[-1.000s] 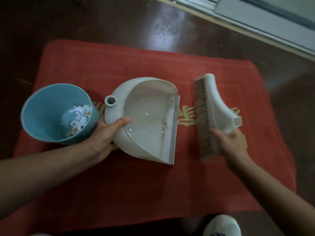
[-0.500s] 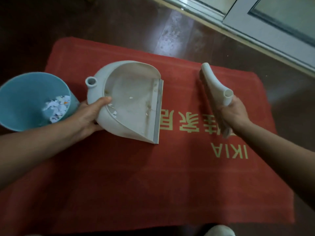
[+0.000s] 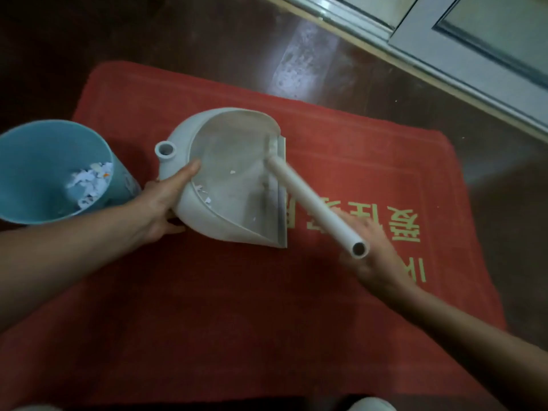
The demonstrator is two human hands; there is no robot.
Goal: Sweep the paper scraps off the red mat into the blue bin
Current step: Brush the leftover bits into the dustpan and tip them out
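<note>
Mostly done, by the look of it: a heap of paper scraps [image 3: 89, 182] already lies in the blue bin [image 3: 32, 161], which stands at the left edge of the red mat [image 3: 207, 292]. I can pick out no loose scraps on the bare mat. What is left is a few small bits inside the dustpan [image 3: 237, 179], near its back wall and on its floor; those need tipping into the bin.

The dustpan sits flat on the mat just beside the bin. Its mouth opens to the right, its straight lip runs away-to-near, and its handle socket points back toward the bin. The left hand [image 3: 166, 200] grips its rear wall, thumb hooked over the rim.

The brush [image 3: 314, 203] lies diagonally, its head at the dustpan's lip and its hollow handle end aimed near and right. The right hand [image 3: 376, 256] is under that handle, but motion blur hides the fingers, so I cannot tell whether it grips.
</note>
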